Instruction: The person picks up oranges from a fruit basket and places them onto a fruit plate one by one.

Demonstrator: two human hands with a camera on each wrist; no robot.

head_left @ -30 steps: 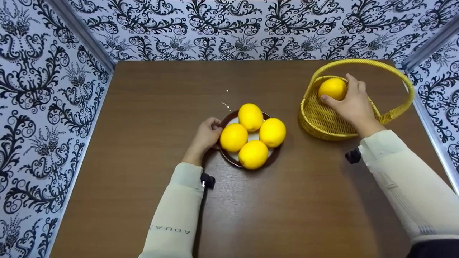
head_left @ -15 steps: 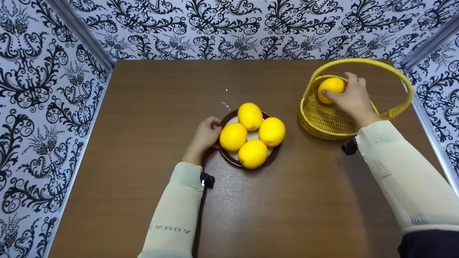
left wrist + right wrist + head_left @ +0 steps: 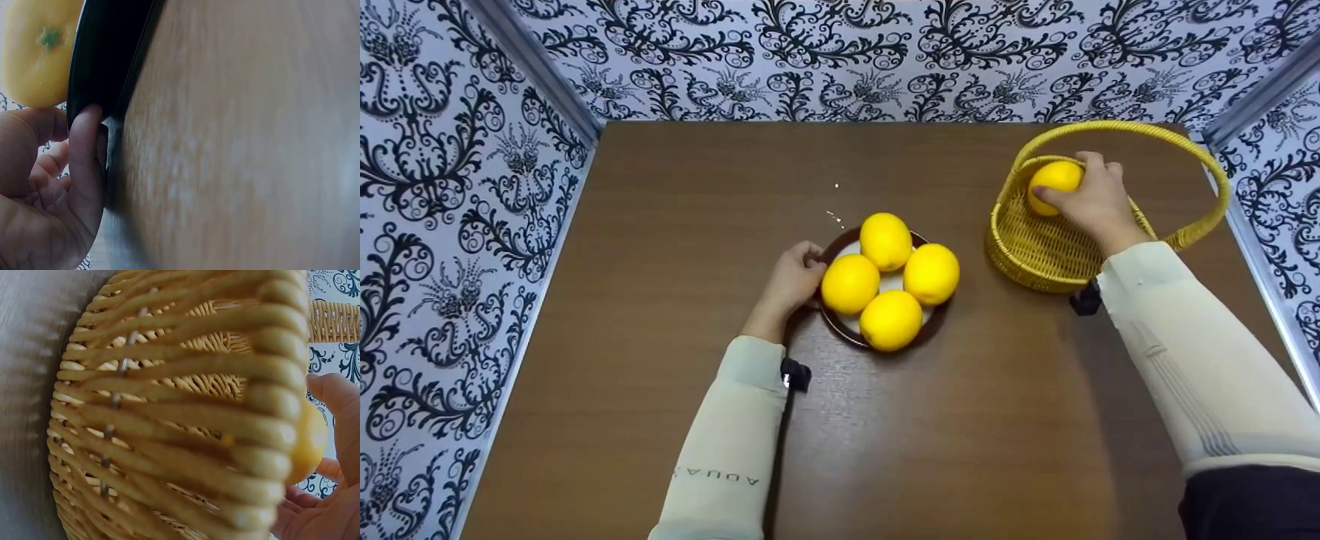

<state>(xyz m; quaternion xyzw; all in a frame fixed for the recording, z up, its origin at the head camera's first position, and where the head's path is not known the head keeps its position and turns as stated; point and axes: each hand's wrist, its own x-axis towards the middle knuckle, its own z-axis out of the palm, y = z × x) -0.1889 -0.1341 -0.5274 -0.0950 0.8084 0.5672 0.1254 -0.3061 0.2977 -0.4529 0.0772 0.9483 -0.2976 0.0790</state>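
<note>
In the head view my left hand (image 3: 791, 281) pinches the left rim of a dark brown plate (image 3: 840, 334) with a pale inside. The left wrist view shows the fingers against the plate's dark outer side (image 3: 104, 62) and the thumb at its edge. Several yellow lemons sit in a ring on it, one near lemon (image 3: 42, 50) with a green star-shaped stem mark. At the right, my right hand (image 3: 1099, 199) holds another lemon (image 3: 1054, 186) inside a yellow wicker basket (image 3: 1027, 274). In the right wrist view the basket's woven wall (image 3: 185, 399) partly hides that lemon (image 3: 309, 441).
The basket's tall arched handle (image 3: 1125, 127) rises over the right forearm's side. A brown wooden table (image 3: 675, 202) lies beneath everything. Patterned black-and-white panels (image 3: 847, 60) close off its back and both sides. Small white specks (image 3: 836, 219) mark the tabletop behind the plate.
My right hand stays on the lemon in the basket, which has sunk very slightly, while the right forearm has shifted a little left. The left hand and plate hold their place.
</note>
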